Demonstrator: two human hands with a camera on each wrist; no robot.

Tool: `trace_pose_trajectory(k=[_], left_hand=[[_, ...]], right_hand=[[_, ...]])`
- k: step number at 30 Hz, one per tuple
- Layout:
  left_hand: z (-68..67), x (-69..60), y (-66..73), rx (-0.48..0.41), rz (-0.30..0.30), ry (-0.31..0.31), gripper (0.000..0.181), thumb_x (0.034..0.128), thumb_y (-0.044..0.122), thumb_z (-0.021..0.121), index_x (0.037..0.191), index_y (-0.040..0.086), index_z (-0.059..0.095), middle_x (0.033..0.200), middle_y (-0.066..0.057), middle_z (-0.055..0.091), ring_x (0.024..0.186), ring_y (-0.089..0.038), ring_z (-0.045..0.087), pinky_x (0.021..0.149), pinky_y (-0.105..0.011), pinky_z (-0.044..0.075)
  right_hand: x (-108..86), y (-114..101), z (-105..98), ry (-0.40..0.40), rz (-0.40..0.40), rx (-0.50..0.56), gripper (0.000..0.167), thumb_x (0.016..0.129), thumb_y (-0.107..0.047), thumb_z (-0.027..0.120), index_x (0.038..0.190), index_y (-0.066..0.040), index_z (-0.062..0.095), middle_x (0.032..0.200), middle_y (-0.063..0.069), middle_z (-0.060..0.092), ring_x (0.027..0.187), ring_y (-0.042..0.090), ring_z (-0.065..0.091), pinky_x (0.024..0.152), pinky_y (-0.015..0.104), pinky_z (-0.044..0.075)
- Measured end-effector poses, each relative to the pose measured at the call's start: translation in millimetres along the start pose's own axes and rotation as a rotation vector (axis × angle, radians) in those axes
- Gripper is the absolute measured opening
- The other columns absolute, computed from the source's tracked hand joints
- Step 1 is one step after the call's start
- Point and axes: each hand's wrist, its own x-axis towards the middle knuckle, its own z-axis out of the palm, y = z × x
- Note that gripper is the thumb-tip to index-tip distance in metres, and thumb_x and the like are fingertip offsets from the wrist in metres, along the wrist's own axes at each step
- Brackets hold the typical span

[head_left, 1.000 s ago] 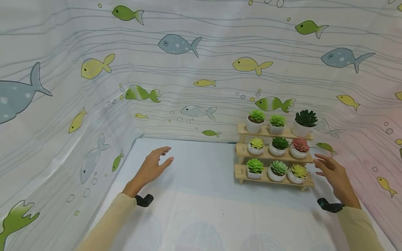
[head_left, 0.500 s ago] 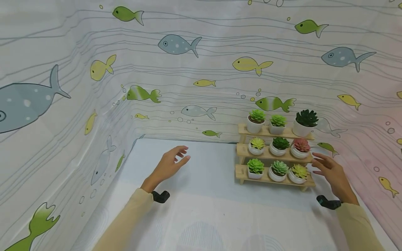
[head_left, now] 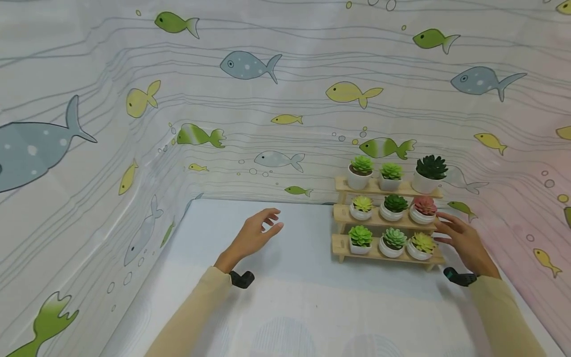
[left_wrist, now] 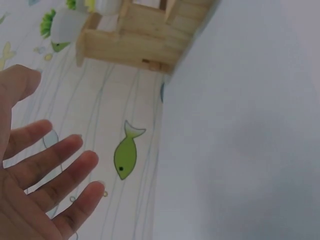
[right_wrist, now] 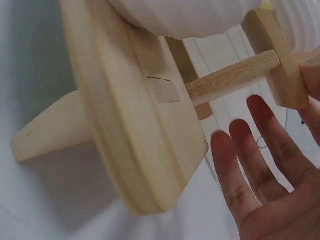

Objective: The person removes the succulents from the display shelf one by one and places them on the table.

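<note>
A three-tier wooden stand point(head_left: 383, 256) holds several small succulents in white pots. My right hand point(head_left: 464, 244) is at the stand's right end, fingers loosely spread and gripping nothing. Closest to it is the red succulent point(head_left: 424, 205) on the middle shelf, with a yellow-green succulent point(head_left: 422, 242) below. In the right wrist view, the upper part of the hand point(right_wrist: 285, 185) reaches the end of a shelf point(right_wrist: 280, 65); I cannot tell whether it touches. Left of the stand, my left hand point(head_left: 253, 235) hovers over the table, fingers relaxed and holding nothing; the left wrist view shows its spread fingers point(left_wrist: 60, 170).
A large dark green succulent point(head_left: 430, 173) stands at the top shelf's right end. Fish-printed sheeting point(head_left: 250, 114) rises behind the table and along both sides. The white table point(head_left: 290, 282) stretches in front of the stand.
My left hand has moved right over the table towards the stand. My right hand has shifted slightly left, closer to the stand's right end. The stand and pots have stayed put.
</note>
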Motion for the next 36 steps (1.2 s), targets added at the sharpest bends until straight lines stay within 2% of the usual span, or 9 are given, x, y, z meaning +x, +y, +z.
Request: trace_pose_trajectory(k=[4,7,11,14,19,23,27,31,36], left_hand=[[1.2,1.8,2.5,-0.007,-0.003,0.003,0.049,0.1034,0.044,0.062,0.142,0.015,0.057,0.124,-0.003,0.066,0.110,-0.021,0.064,0.090,-0.046,0.055],[1.9,3.0,2.2,-0.021,-0.004,0.008,0.047,0.1034,0.042,0.063,0.142,0.015,0.057,0.125,-0.007,0.066,0.111,-0.024,0.064,0.091,-0.049,0.054],[3.8,4.3,0.7,-0.034,0.003,0.006,0.047,0.1036,0.042,0.063,0.142,0.015,0.057,0.128,-0.013,0.066,0.112,-0.026,0.064,0.092,-0.051,0.054],[5.6,4.7,-0.2,-0.033,0.007,0.006,0.048,0.1036,0.042,0.063,0.142,0.013,0.057,0.127,-0.012,0.067,0.111,-0.025,0.064,0.091,-0.052,0.054],[9.4,4.9,-2.2,-0.031,0.009,0.009,0.048,0.1034,0.042,0.063,0.142,0.014,0.057,0.124,-0.005,0.067,0.110,-0.022,0.064,0.091,-0.052,0.054],[12.5,6.6,-1.3,-0.037,0.010,-0.004,0.048,0.1034,0.043,0.062,0.142,0.015,0.057,0.126,-0.007,0.067,0.111,-0.023,0.064,0.092,-0.051,0.054],[15.6,9.9,0.7,-0.042,0.019,-0.019,0.052,0.1035,0.045,0.062,0.144,0.013,0.056,0.127,-0.008,0.066,0.112,-0.023,0.063,0.092,-0.047,0.054],[19.1,13.3,1.4,-0.032,0.018,-0.020,0.052,0.1033,0.046,0.061,0.144,0.014,0.056,0.127,-0.002,0.066,0.112,-0.020,0.063,0.091,-0.041,0.054],[23.3,16.8,1.9,-0.037,0.024,-0.017,0.052,0.1033,0.047,0.061,0.144,0.015,0.056,0.127,-0.002,0.065,0.114,-0.025,0.064,0.091,-0.041,0.054]], right_hand=[[5.7,7,-3,-0.083,0.036,0.197,0.039,0.111,-0.021,0.051,0.149,-0.027,0.044,0.129,-0.016,0.049,0.105,0.000,0.062,0.084,0.021,0.056],[7.5,11,-4,-0.120,0.060,0.291,0.037,0.112,-0.020,0.046,0.148,-0.030,0.042,0.130,-0.016,0.048,0.107,0.000,0.060,0.085,0.020,0.055],[7.1,12,-2,-0.124,0.088,0.393,0.036,0.112,-0.021,0.046,0.146,-0.032,0.041,0.129,-0.015,0.051,0.108,0.003,0.060,0.086,0.021,0.054],[6.4,12,0,-0.108,0.114,0.440,0.035,0.112,-0.022,0.048,0.143,-0.035,0.042,0.127,-0.015,0.054,0.108,0.005,0.061,0.086,0.021,0.054],[4.9,14,4,-0.095,0.149,0.450,0.035,0.112,-0.024,0.048,0.143,-0.038,0.042,0.127,-0.015,0.052,0.108,0.005,0.060,0.085,0.020,0.053],[4.1,14,5,-0.107,0.151,0.430,0.038,0.112,-0.026,0.046,0.147,-0.038,0.038,0.130,-0.013,0.048,0.109,0.004,0.059,0.086,0.020,0.052],[2.9,13,6,-0.103,0.156,0.408,0.039,0.112,-0.028,0.046,0.148,-0.039,0.036,0.131,-0.013,0.046,0.110,0.004,0.057,0.087,0.019,0.052],[1.5,11,7,-0.097,0.172,0.376,0.040,0.112,-0.030,0.047,0.149,-0.040,0.035,0.130,-0.013,0.045,0.111,0.003,0.056,0.086,0.018,0.051],[0.9,7,6,-0.107,0.168,0.355,0.041,0.112,-0.028,0.048,0.149,-0.038,0.033,0.132,-0.010,0.044,0.111,0.003,0.057,0.086,0.019,0.052]])
